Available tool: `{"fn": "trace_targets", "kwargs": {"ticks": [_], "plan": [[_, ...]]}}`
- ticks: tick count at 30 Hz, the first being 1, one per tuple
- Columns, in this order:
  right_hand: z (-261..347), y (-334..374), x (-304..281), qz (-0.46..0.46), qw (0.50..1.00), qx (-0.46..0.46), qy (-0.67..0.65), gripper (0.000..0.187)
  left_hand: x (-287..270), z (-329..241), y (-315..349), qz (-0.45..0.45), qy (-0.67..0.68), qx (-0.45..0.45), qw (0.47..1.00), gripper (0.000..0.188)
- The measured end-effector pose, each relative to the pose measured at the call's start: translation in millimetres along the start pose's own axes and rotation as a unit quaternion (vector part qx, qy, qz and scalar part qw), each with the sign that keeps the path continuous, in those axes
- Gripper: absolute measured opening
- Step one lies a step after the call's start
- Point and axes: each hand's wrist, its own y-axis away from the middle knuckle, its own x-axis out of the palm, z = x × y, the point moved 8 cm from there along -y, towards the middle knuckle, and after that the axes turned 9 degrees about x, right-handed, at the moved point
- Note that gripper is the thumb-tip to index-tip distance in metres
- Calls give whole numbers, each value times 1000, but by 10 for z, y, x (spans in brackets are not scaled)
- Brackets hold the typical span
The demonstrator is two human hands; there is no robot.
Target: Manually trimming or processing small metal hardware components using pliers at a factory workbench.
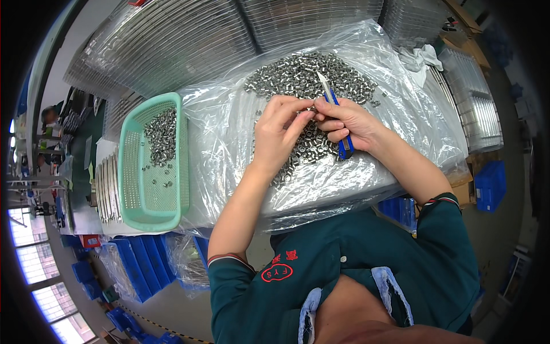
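My right hand (352,121) is closed around a utility knife (345,148) with a blue handle. Its bare blade points up and away from me. Thumb and fingers of my left hand (278,133) are pinched together, meeting the right fingertips. Whatever sits between them is too small and covered to make out. Both hands hover over a heap of small shiny metal rings or sleeves (301,71), which spreads behind and below them on clear plastic sheeting (220,143).
Left of the heap stands a light green perforated basket (184,166) holding more small metal parts (162,137). Stacked clear plastic trays (166,51) line the back, with others (472,97) at right. A white cloth (421,60) lies back right. Blue bins (140,266) sit below the table.
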Motion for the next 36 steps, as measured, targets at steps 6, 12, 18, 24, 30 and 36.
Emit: {"fn": "trace_targets", "kwargs": {"ticks": [6,12,18,24,30,36], "plan": [[-7,-6,6,-17,999,2,38,13,-107,-37,-25,-57,-42,-3,998,17],[16,8,-10,-28,999,-8,40,14,-27,-38,-20,-27,-18,6,999,18],[36,-14,-25,-40,996,-27,72,22,-56,-1,-10,-37,-12,-2,999,18],[56,16,-1,-34,996,-28,74,21,-50,-7,-21,-32,-15,-9,999,18],[41,0,2,-15,998,-24,53,13,-42,9,-14,-32,-5,-15,999,16],[36,19,15,-23,998,-18,49,13,-41,32,-12,-32,11,-31,999,15]]}}
